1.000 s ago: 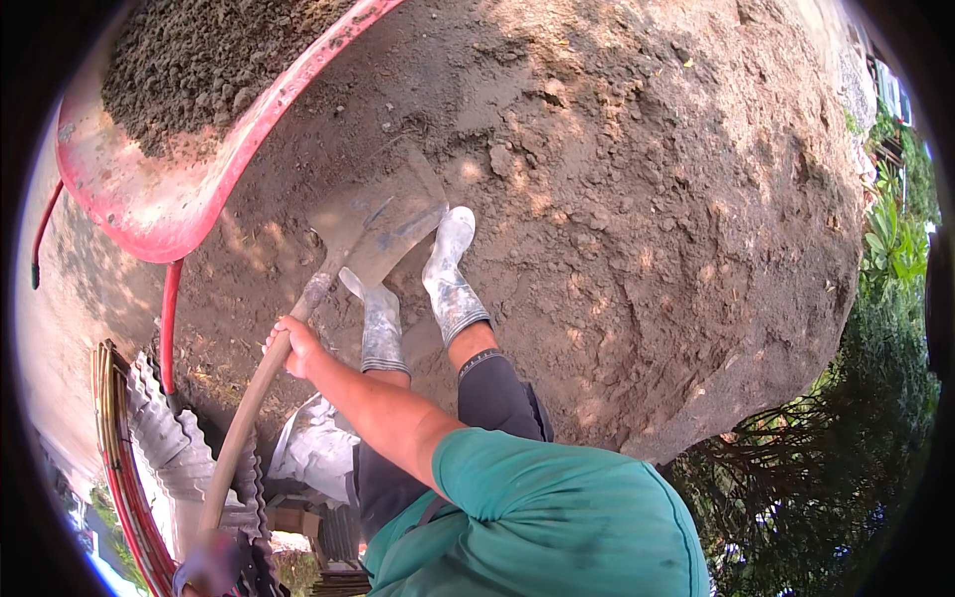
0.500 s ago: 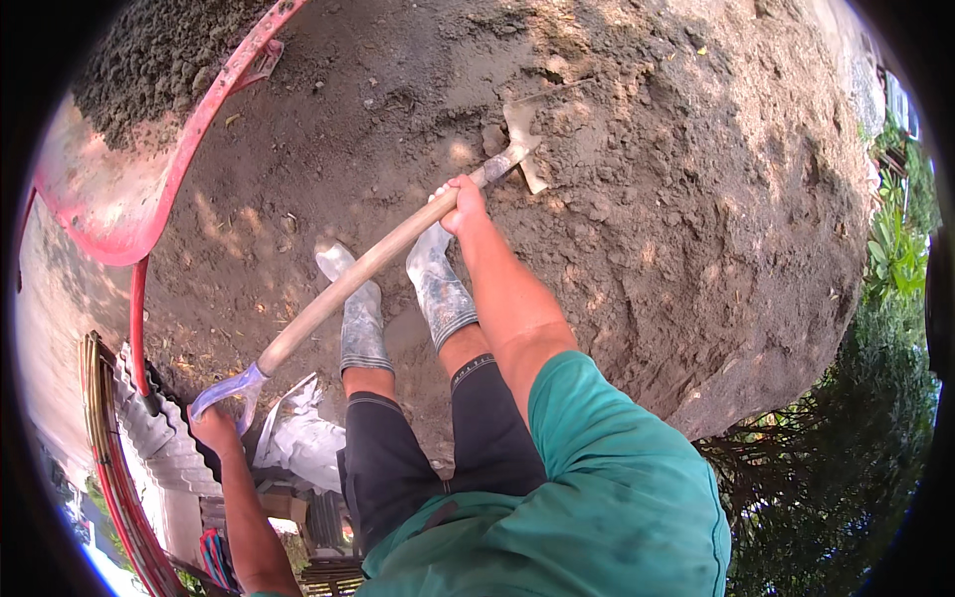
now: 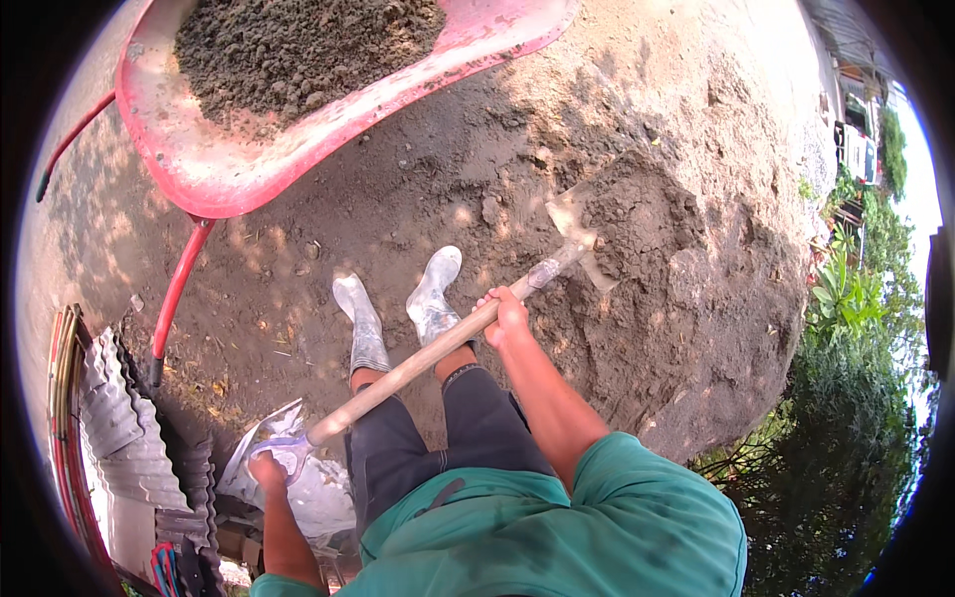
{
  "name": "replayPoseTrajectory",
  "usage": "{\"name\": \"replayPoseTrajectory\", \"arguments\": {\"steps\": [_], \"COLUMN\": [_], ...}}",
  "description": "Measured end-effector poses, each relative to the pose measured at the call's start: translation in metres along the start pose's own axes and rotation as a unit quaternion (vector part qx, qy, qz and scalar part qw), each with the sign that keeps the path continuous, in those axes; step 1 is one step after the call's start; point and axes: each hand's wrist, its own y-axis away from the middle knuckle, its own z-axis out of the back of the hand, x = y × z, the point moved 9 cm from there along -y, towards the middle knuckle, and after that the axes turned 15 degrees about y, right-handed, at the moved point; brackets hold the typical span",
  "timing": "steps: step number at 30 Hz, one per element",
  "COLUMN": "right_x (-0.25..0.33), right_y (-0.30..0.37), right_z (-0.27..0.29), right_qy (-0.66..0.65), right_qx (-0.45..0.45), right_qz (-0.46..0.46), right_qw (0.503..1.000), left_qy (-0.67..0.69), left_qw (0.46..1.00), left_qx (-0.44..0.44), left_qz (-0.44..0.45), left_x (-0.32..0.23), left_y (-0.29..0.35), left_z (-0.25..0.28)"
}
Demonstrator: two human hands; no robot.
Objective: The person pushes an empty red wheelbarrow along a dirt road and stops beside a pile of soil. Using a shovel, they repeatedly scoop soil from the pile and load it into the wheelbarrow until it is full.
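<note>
A shovel with a wooden shaft slants across the front of my legs. My left hand is closed round its pale D-shaped grip at the lower left. Near the blade end, my right hand wraps the shaft. The metal blade is loaded with dark, damp soil and lies against the soil heap, so part of its outline is hidden. At the upper left stands a red wheelbarrow, apart from both hands, with a mound of grey-brown soil in its tray.
My rubber boots stand on bare earth between wheelbarrow and heap. One red wheelbarrow handle reaches toward me on the left. Corrugated sheets, long poles and a whitish sack lie at the lower left. Green plants border the right.
The shovel has moved rightward and the blade now carries soil. Both hands have kept their grip, the left shifting right and lower. More of the wheelbarrow shows as the view has shifted.
</note>
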Motion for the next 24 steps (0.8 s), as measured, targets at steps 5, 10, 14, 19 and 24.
{"name": "replayPoseTrajectory", "arguments": {"steps": [5, 10, 14, 19, 24], "right_x": [0.045, 0.074, 0.103, 0.126, 0.110], "right_y": [0.104, 0.175, 0.207, 0.206, 0.149], "right_z": [-0.063, -0.141, -0.181, -0.145, -0.060], "right_qy": [0.050, 0.171, 0.236, 0.221, 0.051], "right_qx": [0.064, 0.102, 0.089, 0.090, 0.083], "right_qz": [0.120, 0.246, 0.342, 0.317, 0.213], "right_qw": [0.989, 0.949, 0.905, 0.918, 0.972], "left_qy": [0.009, -0.064, -0.295, -0.120, -0.027], "left_qw": [0.999, 0.990, 0.927, 0.978, 0.993], "left_qx": [0.008, 0.080, 0.227, 0.144, 0.114], "left_qz": [0.041, 0.101, -0.052, 0.092, -0.008], "left_x": [0.009, 0.033, 0.039, 0.020, -0.039], "left_y": [0.026, 0.035, 0.031, 0.027, 0.019], "left_z": [0.011, 0.012, -0.019, -0.041, -0.033]}}
